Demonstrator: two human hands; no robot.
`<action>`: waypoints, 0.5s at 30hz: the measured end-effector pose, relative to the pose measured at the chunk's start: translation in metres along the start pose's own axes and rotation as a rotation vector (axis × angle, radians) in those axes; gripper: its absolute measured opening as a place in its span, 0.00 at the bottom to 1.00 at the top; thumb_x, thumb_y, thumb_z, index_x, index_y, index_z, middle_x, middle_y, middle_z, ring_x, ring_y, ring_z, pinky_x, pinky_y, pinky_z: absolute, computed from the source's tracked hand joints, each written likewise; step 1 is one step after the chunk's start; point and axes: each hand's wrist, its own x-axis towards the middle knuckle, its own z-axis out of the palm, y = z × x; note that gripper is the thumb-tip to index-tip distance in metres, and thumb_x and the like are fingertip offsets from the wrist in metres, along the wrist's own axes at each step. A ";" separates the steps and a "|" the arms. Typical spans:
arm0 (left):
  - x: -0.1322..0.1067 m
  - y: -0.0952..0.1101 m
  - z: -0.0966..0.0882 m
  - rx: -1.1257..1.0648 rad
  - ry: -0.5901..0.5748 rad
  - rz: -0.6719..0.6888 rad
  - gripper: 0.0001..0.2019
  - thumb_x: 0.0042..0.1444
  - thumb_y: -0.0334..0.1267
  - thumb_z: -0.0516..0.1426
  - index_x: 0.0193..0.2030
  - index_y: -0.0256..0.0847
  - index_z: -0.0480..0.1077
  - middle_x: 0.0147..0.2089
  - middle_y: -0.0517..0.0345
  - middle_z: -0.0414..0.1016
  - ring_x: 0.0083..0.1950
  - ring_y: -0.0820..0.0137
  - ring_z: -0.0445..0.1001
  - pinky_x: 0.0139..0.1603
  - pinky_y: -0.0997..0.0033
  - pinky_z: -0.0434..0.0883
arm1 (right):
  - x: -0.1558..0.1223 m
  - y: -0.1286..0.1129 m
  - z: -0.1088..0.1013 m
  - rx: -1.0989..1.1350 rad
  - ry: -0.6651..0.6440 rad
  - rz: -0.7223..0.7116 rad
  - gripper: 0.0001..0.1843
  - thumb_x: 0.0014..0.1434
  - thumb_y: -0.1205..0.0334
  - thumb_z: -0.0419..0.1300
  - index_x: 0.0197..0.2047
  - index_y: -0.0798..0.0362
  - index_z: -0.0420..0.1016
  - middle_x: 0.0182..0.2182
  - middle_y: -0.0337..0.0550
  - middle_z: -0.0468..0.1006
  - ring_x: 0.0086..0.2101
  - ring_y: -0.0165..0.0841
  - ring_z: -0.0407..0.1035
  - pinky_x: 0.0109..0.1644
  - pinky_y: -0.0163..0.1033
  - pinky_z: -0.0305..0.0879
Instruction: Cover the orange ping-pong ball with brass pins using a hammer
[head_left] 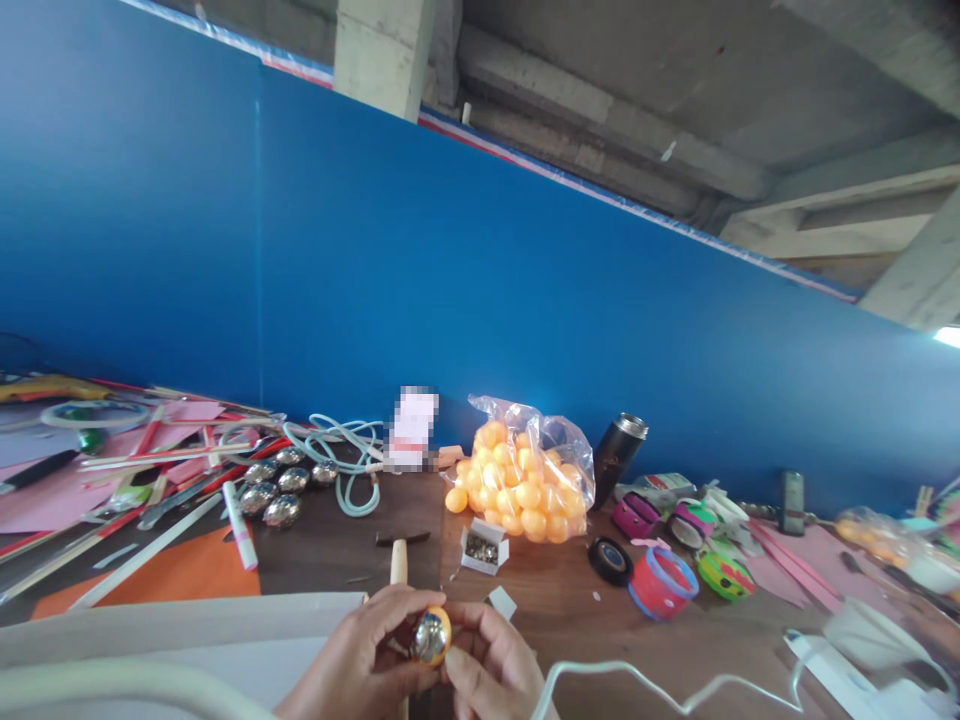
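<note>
At the table's front edge, my left hand is closed round a small orange ball, whose near face is covered with shiny silver thumbtack heads. My right hand is beside it, thumb and fingertips pinched against the ball's right side; whether a tack is between them is hidden. Just beyond the hands stands an open small white box of thumbtacks. A hammer with a wooden handle lies behind my left hand. Several silver-covered balls sit grouped to the left.
A clear bag of orange balls stands at the back middle, beside a black flask. Rightward are a tape roll and a red round container. Sticks and paper crowd the left; a white cable crosses front right. A phone leans behind.
</note>
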 end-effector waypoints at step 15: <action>-0.002 0.003 -0.001 0.066 -0.020 0.045 0.20 0.43 0.29 0.63 0.46 0.45 0.73 0.44 0.55 0.75 0.45 0.65 0.74 0.43 0.73 0.70 | 0.004 0.012 0.005 -0.053 0.061 -0.029 0.26 0.50 0.43 0.62 0.42 0.57 0.66 0.24 0.40 0.76 0.13 0.14 0.52 0.14 0.22 0.46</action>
